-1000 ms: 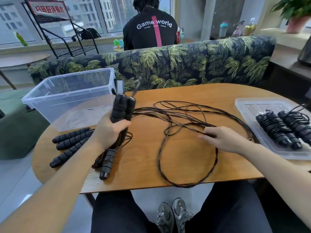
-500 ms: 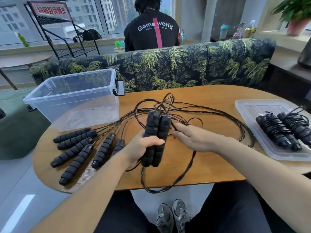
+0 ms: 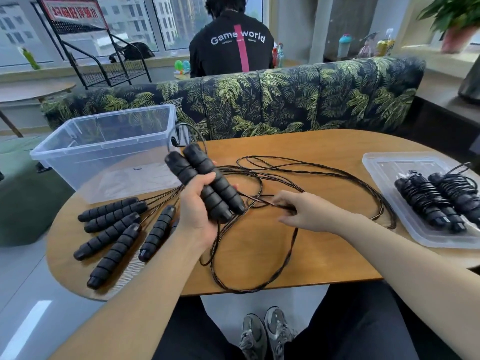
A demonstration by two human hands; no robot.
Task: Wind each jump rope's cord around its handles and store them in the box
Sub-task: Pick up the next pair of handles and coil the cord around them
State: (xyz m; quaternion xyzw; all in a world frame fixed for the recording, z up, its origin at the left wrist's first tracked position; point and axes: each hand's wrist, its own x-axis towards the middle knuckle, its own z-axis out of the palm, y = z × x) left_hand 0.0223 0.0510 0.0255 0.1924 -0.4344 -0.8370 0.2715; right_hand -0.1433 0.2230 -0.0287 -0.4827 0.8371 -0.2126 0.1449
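My left hand (image 3: 195, 214) grips a pair of black foam jump-rope handles (image 3: 205, 181) side by side, tilted up to the left above the table. To their right my right hand (image 3: 304, 211) pinches the black cord (image 3: 262, 201) that runs from the handles. Loose cord loops (image 3: 324, 178) sprawl across the middle of the table. Several more black handles (image 3: 114, 229) lie fanned out at the left. The clear plastic box (image 3: 104, 154) stands at the back left with nothing in it. Two wound ropes (image 3: 439, 198) lie on the clear lid (image 3: 389, 162) at the right.
The wooden table (image 3: 324, 250) has a rounded front-left edge. A leaf-print sofa (image 3: 259, 100) runs behind it, and a person in a black shirt (image 3: 231, 50) sits beyond with their back turned. My legs and shoes (image 3: 267, 331) are below the table edge.
My left hand brought the pair of handles from upright by the box to the table's middle and tilted them. My right hand lifted off the table and took hold of the cord.
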